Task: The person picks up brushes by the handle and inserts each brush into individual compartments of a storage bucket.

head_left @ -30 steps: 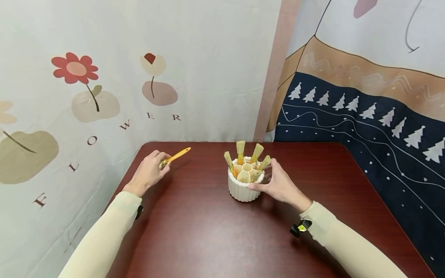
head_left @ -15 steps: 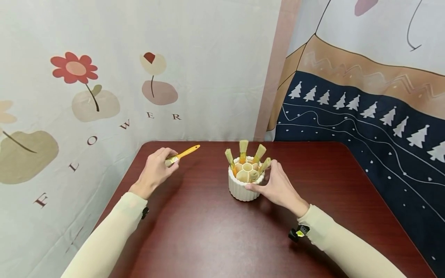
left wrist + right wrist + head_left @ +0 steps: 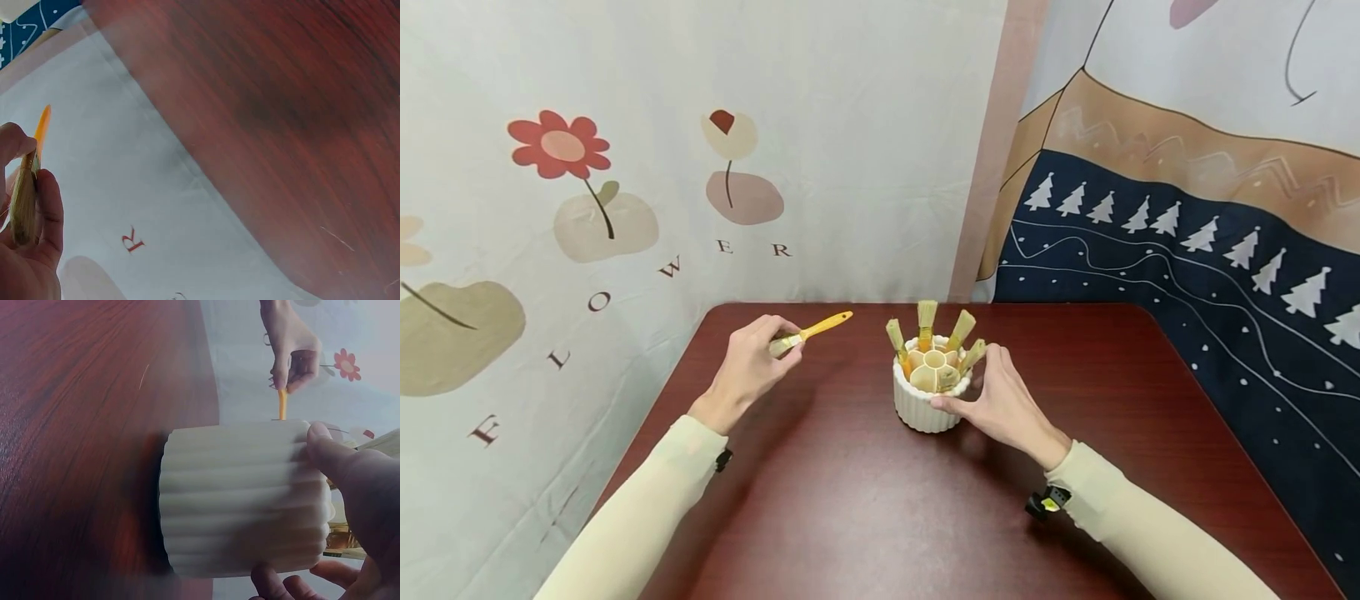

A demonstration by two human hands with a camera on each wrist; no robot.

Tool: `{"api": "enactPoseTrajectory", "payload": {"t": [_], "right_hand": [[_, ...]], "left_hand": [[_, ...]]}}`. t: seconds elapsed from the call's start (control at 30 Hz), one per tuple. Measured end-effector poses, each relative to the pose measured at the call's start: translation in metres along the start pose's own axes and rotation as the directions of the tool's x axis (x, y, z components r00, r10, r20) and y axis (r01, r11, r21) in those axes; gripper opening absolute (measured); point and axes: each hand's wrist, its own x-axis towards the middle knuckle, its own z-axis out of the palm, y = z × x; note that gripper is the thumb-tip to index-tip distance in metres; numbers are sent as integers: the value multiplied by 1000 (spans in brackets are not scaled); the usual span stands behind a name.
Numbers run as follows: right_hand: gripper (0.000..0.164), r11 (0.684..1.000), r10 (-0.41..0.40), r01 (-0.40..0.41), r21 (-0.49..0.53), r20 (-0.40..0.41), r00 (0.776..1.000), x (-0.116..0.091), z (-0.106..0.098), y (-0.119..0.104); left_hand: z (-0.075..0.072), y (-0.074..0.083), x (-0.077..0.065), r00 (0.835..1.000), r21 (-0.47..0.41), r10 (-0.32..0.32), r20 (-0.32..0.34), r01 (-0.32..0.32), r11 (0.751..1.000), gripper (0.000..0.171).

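In the head view my left hand [image 3: 751,358] pinches a paintbrush [image 3: 827,323] near its metal band, above the table's left side. Its yellow handle points right and away; in the left wrist view the bristles [image 3: 24,212] lie along the palm. My right hand [image 3: 1011,404] grips the near right side of a white ribbed pot [image 3: 917,410], thumb at the rim. The pot stands upright on the table, divided inside into petal-shaped compartments round a central ring. Several brushes [image 3: 927,315] stand in it, bristles up, around the far and right sides.
The dark red wooden table [image 3: 850,517] runs back to a pale curtain [image 3: 865,150] with flower prints. A navy cloth with white trees [image 3: 1157,267] hangs along the right side. Black bands [image 3: 1047,502] sit on both wrists.
My left hand has moved to the right with the paintbrush, bringing its handle closer to the pot. My right hand stays on the pot, which has hardly moved.
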Motion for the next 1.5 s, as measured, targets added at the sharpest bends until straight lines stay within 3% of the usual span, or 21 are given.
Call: {"api": "enactPoseTrajectory", "payload": {"t": [0.33,0.6,0.77,1.07,1.5], "right_hand": [[96,999,-54,54,-2,18,998,5,-12,5],[107,995,-79,71,66,144,986,22,-25,22],[108,991,-96,73,109,227,969,34,-30,32],[97,973,-127,53,226,328,936,47,-33,40],[97,975,-111,41,219,317,942,45,-30,40]], "left_hand": [[1,16,3,996,-58,13,-83,-18,998,23],[1,29,5,988,-148,-9,-152,-14,989,25],[-2,39,7,990,-163,-15,-141,-9,987,29],[-9,59,9,988,-242,-115,-104,87,966,33],[-13,81,11,983,-347,-147,-111,100,933,33]]}}
